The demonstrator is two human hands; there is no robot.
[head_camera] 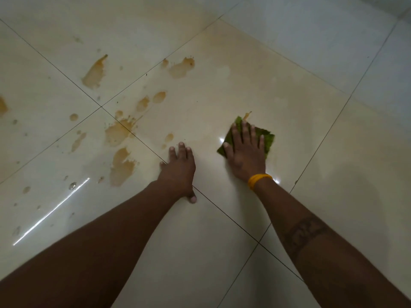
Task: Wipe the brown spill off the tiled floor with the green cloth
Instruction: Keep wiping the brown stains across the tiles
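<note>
Green cloth [264, 138] lies flat on the tiled floor [300, 107], pinned under your right hand [245, 153], whose straight, spread fingers press it down without curling round it. A small brown smear sits just beyond the cloth's far corner. Left of the cloth, your left hand [179, 167] rests open and flat on the tile. Further left of the cloth, the brown spill [121, 167] spreads in patches and droplets.
</note>
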